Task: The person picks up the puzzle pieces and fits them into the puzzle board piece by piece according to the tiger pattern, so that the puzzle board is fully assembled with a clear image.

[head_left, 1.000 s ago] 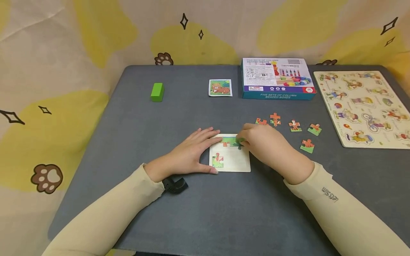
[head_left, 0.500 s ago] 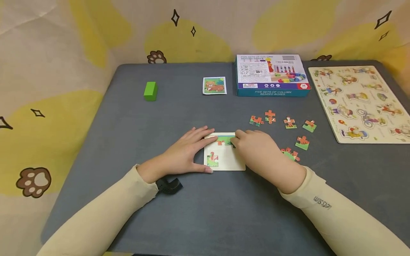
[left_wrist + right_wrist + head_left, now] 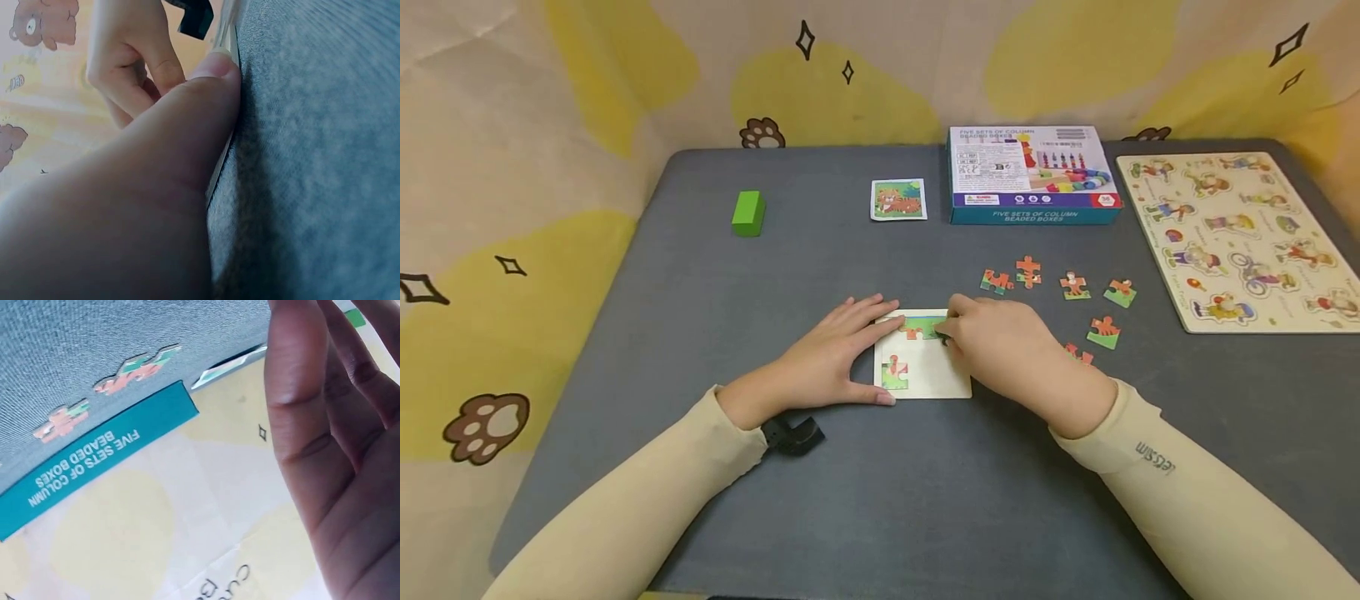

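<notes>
Left hand: lies straight along the 9 o'clock side of the board, thumb (image 3: 872,393) spread well apart from the fingers and resting on the corner at about 7; the index fingertip reaches over the edge at about 10:30.
Right hand (image 3: 1003,337): curled over the board at 1 to 2 o'clock, fingers pinching a green piece (image 3: 942,337), mostly hidden under the tips.
Board (image 3: 932,375): flat, pale, between the left hand (image 3: 831,358) and the right hand.
Strip (image 3: 916,325): green and orange, on the board along its 12 o'clock side, partly under the fingers.
Set piece (image 3: 894,375): on the board at 8 o'clock, apart from the strip.
Loose pieces (image 3: 1074,286): six, orange and green, spread from 1 to 3 o'clock of the board; the one at 3 is partly behind the right hand.
Strap (image 3: 793,436): black, at the left wrist.
Card (image 3: 898,200): well off at 12 o'clock, printed with an animal.
Box (image 3: 1033,179): at 1, lettered "Five sets of column beaded boxes".
Block (image 3: 748,213): green, at 10.
Picture panel (image 3: 1240,250): between 2 and 3, beyond the loose pieces.
Worktop (image 3: 820,517): dark grey, under everything.
Cloth (image 3: 865,92): yellow-patched, behind the worktop.
</notes>
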Available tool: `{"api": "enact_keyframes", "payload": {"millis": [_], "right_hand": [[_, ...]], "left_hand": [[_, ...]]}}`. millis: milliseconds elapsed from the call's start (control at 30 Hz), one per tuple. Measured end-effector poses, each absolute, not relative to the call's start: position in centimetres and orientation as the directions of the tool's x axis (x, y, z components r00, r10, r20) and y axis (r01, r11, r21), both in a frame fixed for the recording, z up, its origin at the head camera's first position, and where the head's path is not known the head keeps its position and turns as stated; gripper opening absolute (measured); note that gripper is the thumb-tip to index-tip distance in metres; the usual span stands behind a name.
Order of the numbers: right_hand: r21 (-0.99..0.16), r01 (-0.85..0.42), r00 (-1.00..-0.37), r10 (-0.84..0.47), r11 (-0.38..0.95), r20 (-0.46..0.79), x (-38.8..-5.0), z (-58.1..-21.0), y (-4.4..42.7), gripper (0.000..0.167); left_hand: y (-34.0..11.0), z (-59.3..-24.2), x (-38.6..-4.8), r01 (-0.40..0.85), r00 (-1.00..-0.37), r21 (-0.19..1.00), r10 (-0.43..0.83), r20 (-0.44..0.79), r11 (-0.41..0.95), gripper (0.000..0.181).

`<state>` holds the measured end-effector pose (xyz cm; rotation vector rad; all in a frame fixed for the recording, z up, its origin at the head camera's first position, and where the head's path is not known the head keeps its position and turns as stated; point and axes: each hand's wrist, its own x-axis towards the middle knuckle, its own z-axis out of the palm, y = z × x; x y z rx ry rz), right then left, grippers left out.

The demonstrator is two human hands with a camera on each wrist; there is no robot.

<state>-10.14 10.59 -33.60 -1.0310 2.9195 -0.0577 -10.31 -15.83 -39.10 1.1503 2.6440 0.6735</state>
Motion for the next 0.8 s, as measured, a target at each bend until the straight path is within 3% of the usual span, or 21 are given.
{"api": "enact_keyframes", "payload": {"millis": [200, 300, 433, 800], "right_hand": [[-0.132, -0.486, -0.874, -0.481, 0.864, 0.073, -12.0, -32.8, 12.4, 0.021], [-0.120, -0.410, -0.912, -0.409, 0.904, 0.033, -13.1, -32.8, 13.5, 0.029], [-0.103, -0.387, -0.918, -0.393, 0.916, -0.050, -13.8, -33.2, 14.5, 0.037], [-0.125, -0.374, -0.921, -0.384, 0.919, -0.070, -14.2, -33.4, 14.7, 0.035]], "left_hand": [[-15.8, -39.2, -10.4, 0.644, -0.686, 0.478, 0.728, 0.015, 0.597, 0.104], [-15.8, -39.1, -10.4, 0.642, -0.687, 0.481, 0.726, 0.016, 0.597, 0.105], [-15.8, -39.0, -10.3, 0.639, -0.688, 0.484, 0.725, 0.011, 0.598, 0.105], [-15.8, -39.1, -10.4, 0.633, -0.692, 0.486, 0.722, 0.007, 0.603, 0.104]]}}
